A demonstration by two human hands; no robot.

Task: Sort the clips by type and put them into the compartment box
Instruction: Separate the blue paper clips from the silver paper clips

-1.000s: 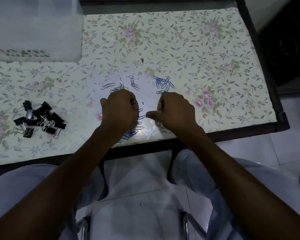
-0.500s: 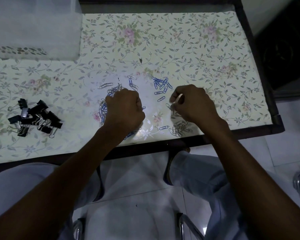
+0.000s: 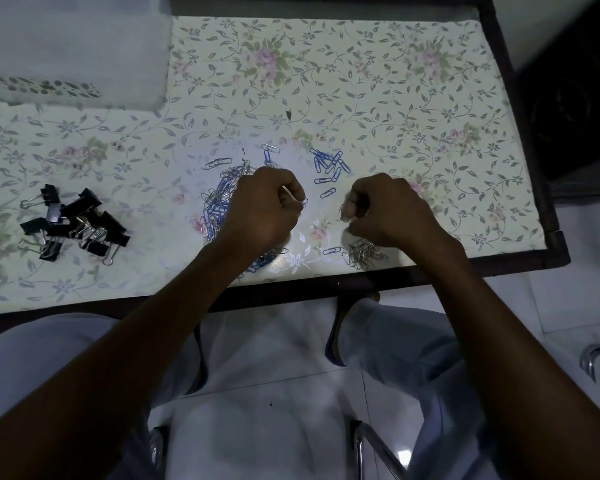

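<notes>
Left hand (image 3: pixel 264 206): fingers curled over the mixed heap, the grip narrow; a small clip shows at its fingertips, near the thumb, though whether it is pinched I cannot tell.
Right hand (image 3: pixel 392 209): fingers curled, the grip closed on a silver paper clip (image 3: pixel 343 211) that hangs from the fingertips, just above the surface.
Mixed heap (image 3: pixel 219 202): blue and silver paper clips tangled together, under and to the left of the left hand.
Blue paper clips (image 3: pixel 329 166): a loose group lying beyond and between the two hands, apart from the heap.
Silver pile (image 3: pixel 362 254): silver paper clips gathered near the front edge, below the right hand.
Binder clips (image 3: pixel 73 225): black, piled at the left of the surface, well apart from the paper clips.
Compartment box (image 3: pixel 73 50): translucent, at the far left corner; its contents cannot be made out.
Surface (image 3: pixel 395 98): covered with a floral-patterned sheet, dark frame round it.
</notes>
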